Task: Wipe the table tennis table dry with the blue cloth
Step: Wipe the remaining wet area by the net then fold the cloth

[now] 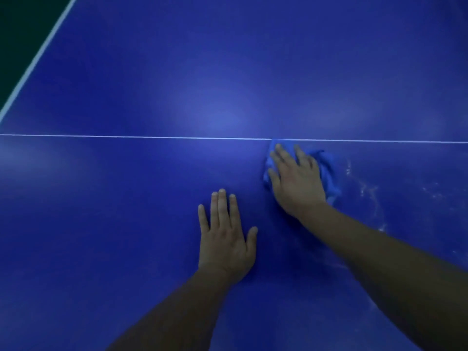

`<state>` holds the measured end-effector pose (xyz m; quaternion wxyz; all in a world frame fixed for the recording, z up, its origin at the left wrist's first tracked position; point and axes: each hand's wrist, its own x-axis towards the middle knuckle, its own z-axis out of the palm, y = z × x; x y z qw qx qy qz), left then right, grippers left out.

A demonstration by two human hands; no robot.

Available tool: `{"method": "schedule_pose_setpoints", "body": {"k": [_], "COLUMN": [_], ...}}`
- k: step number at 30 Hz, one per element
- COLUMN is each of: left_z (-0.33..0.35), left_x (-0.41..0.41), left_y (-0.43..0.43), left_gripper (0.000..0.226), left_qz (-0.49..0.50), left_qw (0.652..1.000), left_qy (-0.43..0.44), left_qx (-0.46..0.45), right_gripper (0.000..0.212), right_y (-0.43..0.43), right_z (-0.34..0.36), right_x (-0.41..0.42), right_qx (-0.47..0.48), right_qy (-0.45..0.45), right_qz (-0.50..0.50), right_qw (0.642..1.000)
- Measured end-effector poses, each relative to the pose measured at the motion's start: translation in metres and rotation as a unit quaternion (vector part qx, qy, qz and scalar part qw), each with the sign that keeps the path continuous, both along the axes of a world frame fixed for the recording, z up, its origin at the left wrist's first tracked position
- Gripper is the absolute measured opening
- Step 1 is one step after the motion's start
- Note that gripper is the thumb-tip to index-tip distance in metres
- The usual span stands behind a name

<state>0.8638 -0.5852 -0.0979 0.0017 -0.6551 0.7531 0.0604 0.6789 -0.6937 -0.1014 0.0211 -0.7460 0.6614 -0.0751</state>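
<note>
The blue table tennis table (152,72) fills the head view. A crumpled blue cloth (329,173) lies on it just below the thin white centre line (126,136). My right hand (296,181) presses flat on the cloth with straight, spread fingers; the cloth shows around its left and right sides. My left hand (225,239) rests flat on the bare table surface, fingers straight, a little below and left of the cloth. Pale wet streaks (369,193) mark the surface to the right of the cloth.
The table's white-edged left border (38,57) runs diagonally at the upper left, with dark green floor (15,34) beyond it. Light glare shows on the table top above the centre line.
</note>
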Motion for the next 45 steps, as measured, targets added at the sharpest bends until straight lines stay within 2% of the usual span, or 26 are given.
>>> {"method": "schedule_pose_setpoints", "body": {"k": [3, 6, 8, 10, 13, 15, 17, 19, 21, 23, 25, 27, 29, 32, 34, 37, 39, 40, 45], "left_z": [-0.003, -0.006, -0.005, -0.002, 0.004, 0.007, 0.007, 0.004, -0.002, -0.005, -0.004, -0.004, -0.005, -0.006, -0.005, -0.005, -0.004, -0.003, -0.004], "left_x": [0.032, 0.078, 0.091, 0.089, 0.075, 0.062, 0.054, 0.048, 0.040, 0.027, 0.015, 0.012, 0.013, 0.015, 0.014, 0.013, 0.013, 0.014, 0.013], "left_y": [0.022, 0.049, 0.052, 0.045, 0.033, 0.028, 0.029, 0.034, 0.039, 0.041, 0.037, 0.032, 0.031, 0.031, 0.030, 0.031, 0.030, 0.030, 0.029], "left_gripper": [0.075, 0.073, 0.072, 0.071, 0.071, 0.070, 0.071, 0.072, 0.074, 0.076, 0.080, 0.081, 0.082, 0.081, 0.080, 0.079, 0.079, 0.079, 0.080], "left_qz": [0.064, 0.108, 0.107, 0.100, 0.077, 0.042, 0.012, 0.002, -0.001, -0.003, -0.018, -0.023, -0.018, -0.022, -0.022, -0.021, -0.019, -0.018, -0.021], "left_qw": [0.997, 0.994, 0.994, 0.995, 0.997, 0.999, 1.000, 1.000, 1.000, 1.000, 0.999, 0.999, 0.999, 0.999, 0.999, 0.999, 0.999, 0.999, 0.999], "left_qy": [0.029, 0.003, -0.007, -0.008, -0.006, 0.001, 0.004, 0.005, -0.005, -0.015, -0.028, -0.041, -0.046, -0.037, -0.030, -0.030, -0.032, -0.033, -0.033], "left_qx": [-0.033, -0.034, -0.031, -0.027, -0.019, -0.012, -0.010, -0.009, -0.009, -0.004, -0.002, 0.004, 0.019, 0.031, 0.028, 0.023, 0.028, 0.030, 0.028], "right_gripper": [0.051, 0.052, 0.056, 0.065, 0.063, 0.053, 0.050, 0.050, 0.052, 0.056, 0.058, 0.053, 0.049, 0.050, 0.051, 0.056, 0.056, 0.057, 0.064], "right_y": [0.053, 0.057, 0.032, 0.000, -0.026, -0.013, 0.020, 0.053, 0.069, 0.051, 0.009, -0.018, -0.004, 0.052, 0.075, 0.068, 0.049, 0.035, -0.006], "right_z": [-0.006, -0.006, -0.002, 0.001, 0.004, 0.001, 0.004, 0.009, 0.003, 0.002, 0.004, 0.006, 0.009, 0.014, 0.009, 0.007, 0.004, 0.005, 0.005], "right_x": [0.053, 0.114, 0.140, 0.144, 0.090, 0.031, 0.001, 0.023, 0.061, 0.075, 0.049, -0.002, -0.056, -0.088, -0.072, -0.010, 0.016, 0.011, -0.106], "right_qx": [-0.047, -0.001, 0.031, 0.058, 0.048, 0.046, 0.024, 0.002, 0.017, 0.030, 0.043, 0.060, 0.059, 0.047, 0.032, 0.018, 0.026, 0.026, 0.036], "right_qy": [0.005, -0.031, -0.029, -0.023, -0.018, -0.024, -0.026, -0.021, -0.018, -0.033, -0.011, 0.009, -0.003, -0.033, -0.026, -0.016, 0.021, 0.032, 0.005], "right_qz": [0.176, 0.234, 0.219, 0.157, -0.023, -0.133, -0.197, -0.162, -0.022, 0.047, 0.009, -0.114, -0.231, -0.319, -0.313, -0.156, -0.053, -0.043, -0.200], "right_qw": [0.983, 0.972, 0.975, 0.986, 0.998, 0.990, 0.980, 0.986, 0.999, 0.998, 0.999, 0.992, 0.971, 0.946, 0.949, 0.988, 0.998, 0.998, 0.979]}}
